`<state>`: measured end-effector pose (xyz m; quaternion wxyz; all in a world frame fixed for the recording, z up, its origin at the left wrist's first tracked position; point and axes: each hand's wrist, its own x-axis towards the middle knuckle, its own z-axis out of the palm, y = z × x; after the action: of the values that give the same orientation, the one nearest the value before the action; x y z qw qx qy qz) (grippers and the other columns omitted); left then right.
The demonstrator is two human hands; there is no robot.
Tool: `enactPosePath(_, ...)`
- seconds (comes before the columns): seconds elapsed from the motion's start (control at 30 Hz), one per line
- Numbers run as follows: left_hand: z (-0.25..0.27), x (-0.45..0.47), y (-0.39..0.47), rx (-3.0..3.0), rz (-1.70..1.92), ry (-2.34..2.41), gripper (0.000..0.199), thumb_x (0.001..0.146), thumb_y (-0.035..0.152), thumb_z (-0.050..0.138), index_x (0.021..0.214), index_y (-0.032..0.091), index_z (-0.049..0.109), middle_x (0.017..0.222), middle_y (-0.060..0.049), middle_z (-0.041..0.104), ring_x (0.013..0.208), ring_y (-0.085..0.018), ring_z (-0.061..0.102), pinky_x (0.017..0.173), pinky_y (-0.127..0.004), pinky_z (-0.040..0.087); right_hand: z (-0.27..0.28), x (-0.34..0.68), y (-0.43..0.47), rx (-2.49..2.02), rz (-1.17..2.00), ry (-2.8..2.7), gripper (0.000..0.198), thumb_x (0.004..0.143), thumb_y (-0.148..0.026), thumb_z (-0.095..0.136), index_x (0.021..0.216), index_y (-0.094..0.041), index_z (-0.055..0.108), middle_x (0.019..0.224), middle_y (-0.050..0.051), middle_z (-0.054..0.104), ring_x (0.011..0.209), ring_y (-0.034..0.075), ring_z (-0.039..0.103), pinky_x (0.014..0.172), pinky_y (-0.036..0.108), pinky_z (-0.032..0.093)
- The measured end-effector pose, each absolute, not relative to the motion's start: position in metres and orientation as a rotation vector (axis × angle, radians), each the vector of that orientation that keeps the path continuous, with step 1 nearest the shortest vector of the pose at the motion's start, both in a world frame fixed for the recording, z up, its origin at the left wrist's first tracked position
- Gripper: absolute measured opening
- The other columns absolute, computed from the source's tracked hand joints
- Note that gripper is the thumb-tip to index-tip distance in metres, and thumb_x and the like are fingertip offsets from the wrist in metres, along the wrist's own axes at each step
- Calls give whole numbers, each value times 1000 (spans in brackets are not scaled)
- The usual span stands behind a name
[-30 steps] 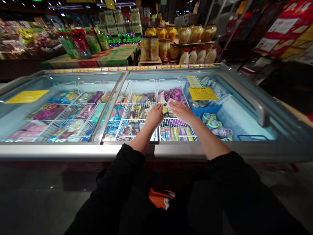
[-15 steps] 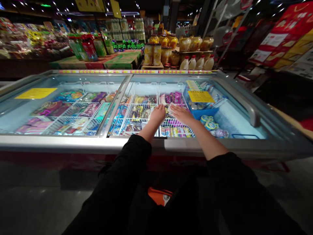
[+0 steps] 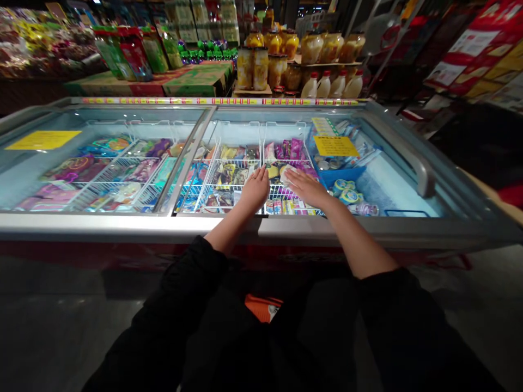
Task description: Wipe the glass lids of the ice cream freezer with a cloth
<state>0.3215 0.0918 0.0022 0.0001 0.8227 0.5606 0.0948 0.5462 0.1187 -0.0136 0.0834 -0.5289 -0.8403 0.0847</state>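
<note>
- Nearest to the person, below the hands, are two black sleeves (image 3: 183, 288), and between them an orange item (image 3: 259, 306) is partly visible.
- A little before the hands runs the metal front rim (image 3: 122, 225) of the chest freezer; both forearms reach over it.
- The left hand (image 3: 256, 188) is palm down above the goods, its fingers stretched and close to each other; I cannot tell if it touches the glass lid (image 3: 235, 115).
- The right hand (image 3: 307, 188) is apart from the left one, fingers stretched and flat, not clamped on anything.
- The white cloth (image 3: 285, 175) is under the fingers of the right hand, in the space between the two hands.
- Below the hands, inside the freezer, stand white wire baskets (image 3: 211, 174) with colourful packets.
- To the right of the right hand there is a blue bin (image 3: 345, 175), and round packages (image 3: 347, 191) lie near it.
- Farther than the right hand, on its right, is a yellow notice (image 3: 335, 146); purple packets (image 3: 292, 148) lie just beyond the fingers.
- Beyond the hands, a price strip (image 3: 229, 101) follows the back edge.
- Farthest, behind this strip, stand glass jars (image 3: 260, 68) and white bottles (image 3: 324, 86) with red caps.
</note>
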Motion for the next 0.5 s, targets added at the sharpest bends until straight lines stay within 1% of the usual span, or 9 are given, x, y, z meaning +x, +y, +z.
enactPosePath(0.13, 0, 318, 91, 2567, 358, 1734, 56, 111, 18, 30, 163, -1, 38, 172, -21, 35, 162, -30, 33, 133, -43, 29, -9, 565, 95, -1417, 370, -2653, 63, 108, -53, 31, 170, -41, 28, 177, -9, 24, 165, 29, 16, 134, 57, 19)
enactPosePath(0.23, -1, 317, 93, 2550, 377, 1727, 55, 111, 19, 30, 163, 0, 38, 172, -20, 35, 162, -28, 32, 133, -41, 28, -7, 574, 98, -1453, 401, -2637, 62, 108, -56, 31, 169, -46, 28, 177, -11, 25, 165, 29, 16, 134, 58, 19)
enactPosePath(0.4, -5, 316, 96, 2559, 430, 1707, 54, 112, 19, 32, 163, 4, 40, 172, -19, 37, 162, -28, 32, 133, -43, 30, -6, 553, 104, -1632, 322, -2511, 64, 110, -51, 30, 172, -38, 24, 178, -7, 23, 165, 31, 15, 135, 59, 17)
enactPosePath(0.5, -5, 315, 97, 2559, 418, 1714, 54, 111, 19, 33, 162, 2, 40, 171, -21, 38, 163, -27, 31, 134, -41, 28, -2, 546, 89, -1508, 395, -2589, 61, 110, -48, 33, 170, -41, 27, 177, -10, 23, 166, 29, 15, 135, 57, 18)
